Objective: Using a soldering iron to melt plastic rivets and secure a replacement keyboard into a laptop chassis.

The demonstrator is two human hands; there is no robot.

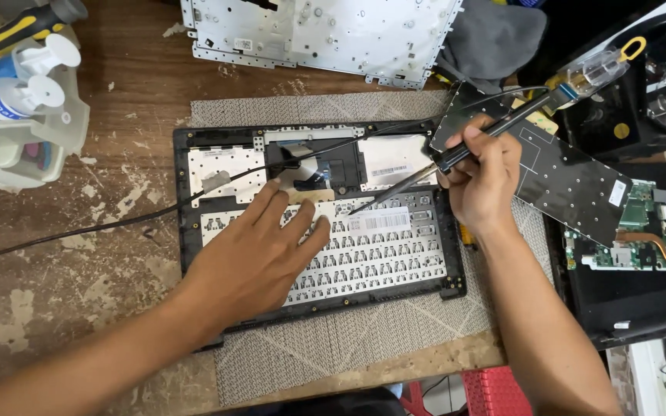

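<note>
I'm laying my left hand point(260, 250) flat on the laptop shell point(321, 223), palm down, fingers spread and pressed onto the left half of the keyboard back point(383, 258), forearm coming in from the lower left. My right hand point(481, 181) is sitting at the shell's upper right corner, fingers and thumb pinched tight round a soldering iron point(456, 154) held like a pen, wrist bent inward, forearm running up from the lower right. The iron's long axis is running diag., butt end up and to the right, tip pointing down-left and resting near the white sticker point(379, 222) at the top of the keyboard back, just right of my left fingertips. Its black cord point(132, 217) is trailing across the shell and off to the left over the wooden bench point(117, 100). The shell is lying face down w/ its long side across, on a grey mat point(364, 347) that's showing past it on every side. Room on the right is tight: a loose dark keyboard sheet point(564, 173) is lying just beside my right hand, w/ a circuit board point(641, 231) past it. A metal plate point(325, 35) is sitting above the mat, a tray w/ bottles point(21, 92) at far left. The bench's front edge is running close below the mat.
</note>
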